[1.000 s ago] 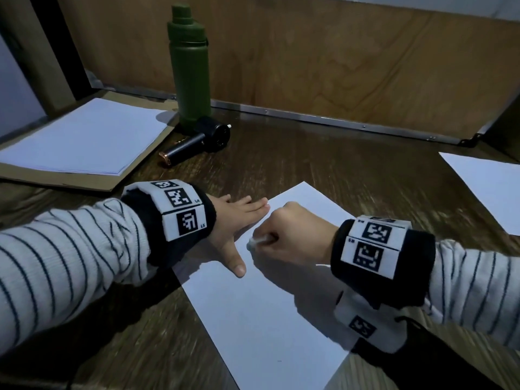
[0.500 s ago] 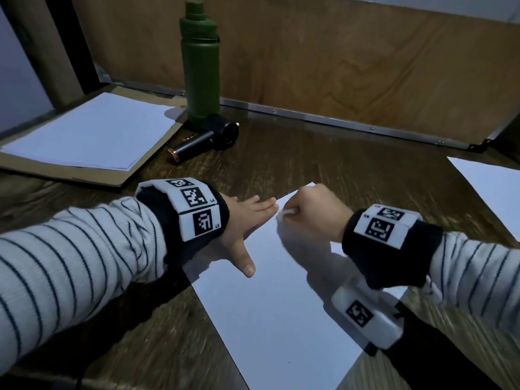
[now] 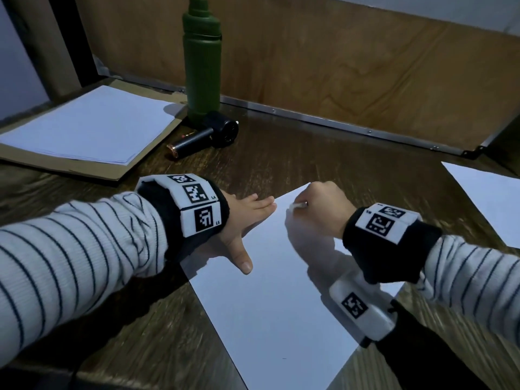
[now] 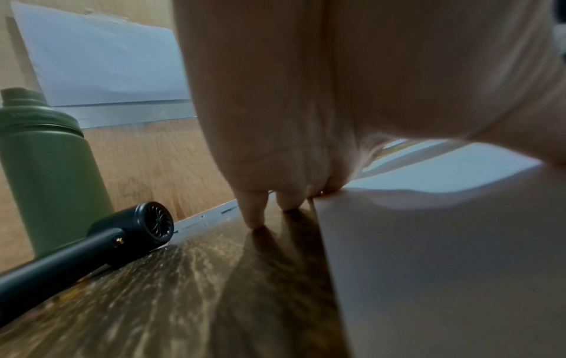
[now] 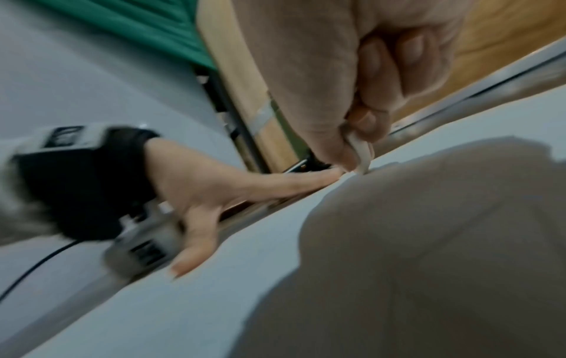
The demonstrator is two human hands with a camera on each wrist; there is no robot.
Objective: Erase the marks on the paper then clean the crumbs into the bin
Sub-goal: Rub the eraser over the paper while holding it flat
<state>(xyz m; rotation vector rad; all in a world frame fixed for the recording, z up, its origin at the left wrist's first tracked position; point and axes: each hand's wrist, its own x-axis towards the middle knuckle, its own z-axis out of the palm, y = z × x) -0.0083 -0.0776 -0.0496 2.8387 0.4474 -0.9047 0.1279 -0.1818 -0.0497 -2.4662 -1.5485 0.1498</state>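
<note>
A white sheet of paper (image 3: 281,291) lies at an angle on the dark wooden table (image 3: 309,159). My left hand (image 3: 247,218) lies flat with straight fingers across the sheet's left edge, thumb spread out on the paper. My right hand (image 3: 318,209) is curled near the sheet's far corner and pinches a small white eraser (image 3: 298,205), whose tip presses on the paper. In the right wrist view the eraser (image 5: 361,152) sits between thumb and forefinger, close to my left hand's fingertips (image 5: 330,173). I see no marks or crumbs on the paper.
A green bottle (image 3: 201,57) stands at the back, with a small black handheld device (image 3: 205,135) lying beside it. A paper stack on a brown folder (image 3: 84,128) is at the left. Another white sheet (image 3: 489,198) lies at the right. A wooden wall closes off the back.
My right hand has moved with the eraser from beside my left thumb up toward the sheet's far corner. The left hand stays flat on the paper's edge.
</note>
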